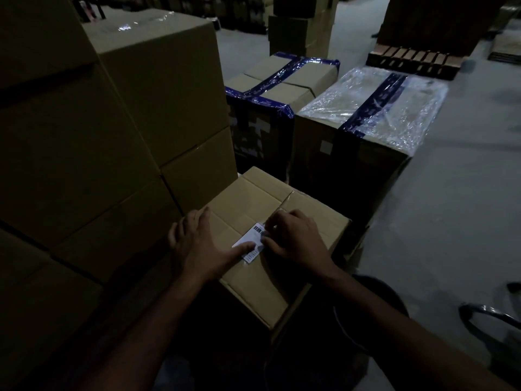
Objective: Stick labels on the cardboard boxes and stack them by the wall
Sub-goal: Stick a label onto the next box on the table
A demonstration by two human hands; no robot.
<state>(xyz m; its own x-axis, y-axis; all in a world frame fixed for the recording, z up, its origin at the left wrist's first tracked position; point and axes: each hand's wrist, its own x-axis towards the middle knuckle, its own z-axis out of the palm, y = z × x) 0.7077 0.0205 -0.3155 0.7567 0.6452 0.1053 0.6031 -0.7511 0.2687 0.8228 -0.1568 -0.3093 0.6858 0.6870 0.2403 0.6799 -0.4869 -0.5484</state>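
A closed brown cardboard box (253, 198) stands in front of me, low in the dim view. On its top lies a white label (248, 246) with a barcode. My left hand (197, 241) rests flat on the box, its forefinger pressing on the label's near left part. My right hand (296, 238) is on the label's right edge with the fingers curled down over it. Part of the label is hidden under both hands.
Tall stacks of plain cardboard boxes (158, 88) rise on the left. Beyond stand a box with blue tape (282, 83) and a plastic-wrapped box (375, 108). A wooden pallet (414, 62) lies at the back right on the grey floor (451, 207). A dark metal frame (490, 317) sits at the lower right.
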